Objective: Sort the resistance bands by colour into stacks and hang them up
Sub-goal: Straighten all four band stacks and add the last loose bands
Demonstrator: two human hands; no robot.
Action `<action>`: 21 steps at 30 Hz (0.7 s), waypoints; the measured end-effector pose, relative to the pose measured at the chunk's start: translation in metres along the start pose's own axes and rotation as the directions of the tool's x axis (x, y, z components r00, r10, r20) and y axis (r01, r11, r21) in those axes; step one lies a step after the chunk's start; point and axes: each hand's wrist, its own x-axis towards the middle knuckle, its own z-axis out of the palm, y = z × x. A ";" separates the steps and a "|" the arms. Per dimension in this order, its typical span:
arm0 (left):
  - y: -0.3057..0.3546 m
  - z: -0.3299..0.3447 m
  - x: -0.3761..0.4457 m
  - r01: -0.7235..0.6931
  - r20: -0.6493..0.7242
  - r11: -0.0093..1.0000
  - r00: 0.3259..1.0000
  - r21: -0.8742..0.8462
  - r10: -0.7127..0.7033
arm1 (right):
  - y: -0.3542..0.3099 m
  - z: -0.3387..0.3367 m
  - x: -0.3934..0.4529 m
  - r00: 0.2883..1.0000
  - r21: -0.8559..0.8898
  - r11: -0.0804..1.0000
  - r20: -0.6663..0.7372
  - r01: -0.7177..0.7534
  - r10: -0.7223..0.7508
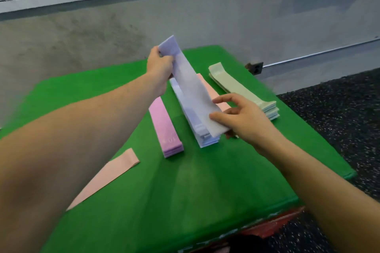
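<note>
Two hands are seen on one lavender band (188,86), held tilted above the lavender stack (200,127). Far end of the band is gripped by the left hand (161,68), fingers curled round its upper edge, raised well off the green cloth (185,191). Near end is pinched by the right hand (244,121), thumb on top of the band, other fingers partly spread behind; this end lies just over the near end of the stack, touching or almost touching, cannot be told. Band thus slopes from high at the far left grip down to the low near right grip.

Lavender stack is set mid-cloth, running lengthwise away from the viewer. Pink-purple stack (166,129) lies just left of it, apart, parallel. Peach stack (213,92) is partly hidden right behind the lifted band, close beside the lavender stack. Pale green stack (244,90) is placed further right, near the cloth's right edge. One single peach band (107,178) lies flat and diagonal at near left, well apart from the stacks. Grey wall (82,37) and speckled floor (339,119) are seen beyond.
</note>
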 end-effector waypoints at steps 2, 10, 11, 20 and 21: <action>-0.009 0.001 0.016 -0.004 0.044 0.996 0.999 0.090 0.000 | 0.000 -0.001 0.015 1.000 -0.076 0.997 -0.023 -0.008 0.006; -0.050 0.000 0.055 -0.008 0.004 0.934 1.000 0.358 0.007 | 0.002 0.006 0.042 0.982 -0.434 0.901 0.166 -0.011 0.092; -0.055 0.001 0.057 -0.014 0.012 0.918 1.000 0.397 0.010 | 0.004 0.008 0.044 0.980 -0.499 0.867 0.172 0.001 0.098; -0.072 0.004 0.068 -0.045 0.133 0.900 0.991 0.433 -0.014 | 0.025 0.010 0.031 0.987 -0.743 0.664 0.152 0.083 0.047; -0.074 0.004 0.068 -0.053 0.128 0.891 0.992 0.450 -0.005 | 0.027 0.010 0.030 0.988 -0.757 0.642 0.151 0.121 -0.008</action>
